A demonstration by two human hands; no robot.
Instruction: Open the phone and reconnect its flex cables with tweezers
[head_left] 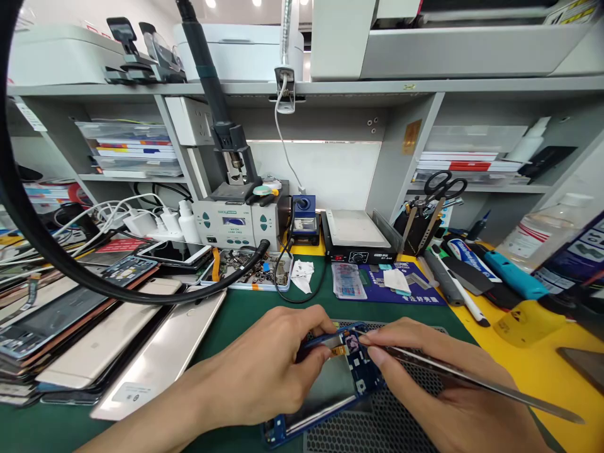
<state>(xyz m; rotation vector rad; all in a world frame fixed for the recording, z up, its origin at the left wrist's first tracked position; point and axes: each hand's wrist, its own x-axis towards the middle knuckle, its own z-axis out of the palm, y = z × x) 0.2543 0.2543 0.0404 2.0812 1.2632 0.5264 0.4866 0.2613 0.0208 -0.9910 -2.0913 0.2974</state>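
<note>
An opened blue phone frame (325, 390) lies tilted on a dark mesh mat (406, 402) in front of me. My left hand (264, 371) grips its upper edge, fingers closed around the top near an orange flex part (338, 350). My right hand (434, 377) pinches metal tweezers (472, 377), whose tips reach the top of the phone beside a small camera part (352, 341).
Stacked phones and back covers (94, 333) lie at the left. A hot-air rework station (236, 220) with a black hose, a parts tray (250, 270), a heating plate (356, 236), a blue pad (387, 283), a tool holder with scissors (425, 214) and a yellow mat (533, 327) surround me.
</note>
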